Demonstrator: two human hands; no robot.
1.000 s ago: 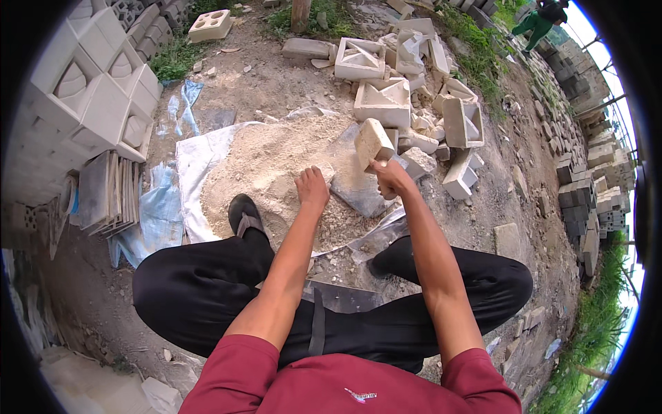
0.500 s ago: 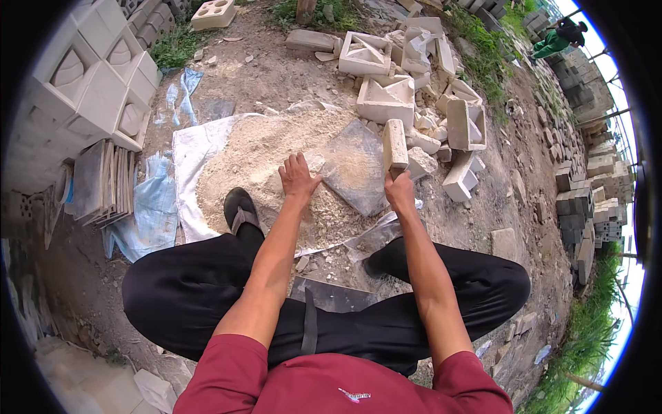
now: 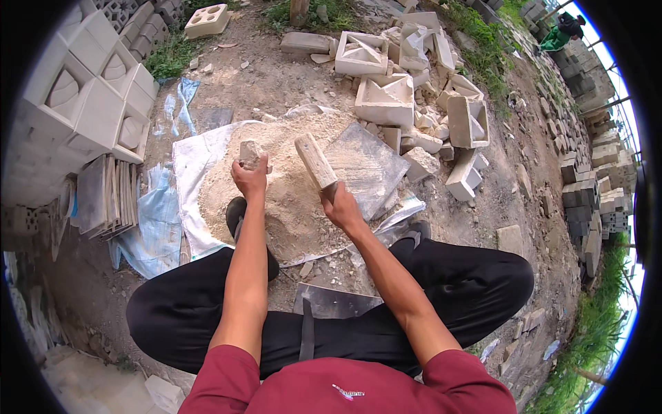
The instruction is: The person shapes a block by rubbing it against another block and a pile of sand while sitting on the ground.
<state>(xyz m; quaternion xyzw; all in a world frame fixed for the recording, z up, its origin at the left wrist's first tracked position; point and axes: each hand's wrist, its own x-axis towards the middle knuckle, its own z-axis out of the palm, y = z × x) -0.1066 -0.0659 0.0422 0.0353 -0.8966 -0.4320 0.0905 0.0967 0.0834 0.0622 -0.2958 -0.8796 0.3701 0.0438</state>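
Observation:
My left hand (image 3: 251, 177) is closed around a rough broken chunk of pale block (image 3: 250, 153), held up over a heap of sandy crumbled rubble (image 3: 289, 207). To its right, my right hand (image 3: 340, 205) grips a long, dusty, block-shaped tool (image 3: 315, 160) at its near end; my fingers hide how it is held. The tool tilts up and left above the heap, beside the left edge of a dark flat slab (image 3: 369, 165) dusted with powder. Under heap and slab lies a white sheet (image 3: 195, 155).
Broken hollow decorative blocks (image 3: 384, 96) and rubble lie beyond the slab. At the left are stacked pale blocks (image 3: 93, 103), upright boards (image 3: 103, 196) and blue sheeting (image 3: 155, 217). A dark board (image 3: 334, 301) lies between my legs. Another person (image 3: 567, 31) is far off at the upper right.
My left hand has picked up the chunk from beside the slab and moved left with it. My right hand has swung the block-shaped tool left, from the slab's right side to over the heap.

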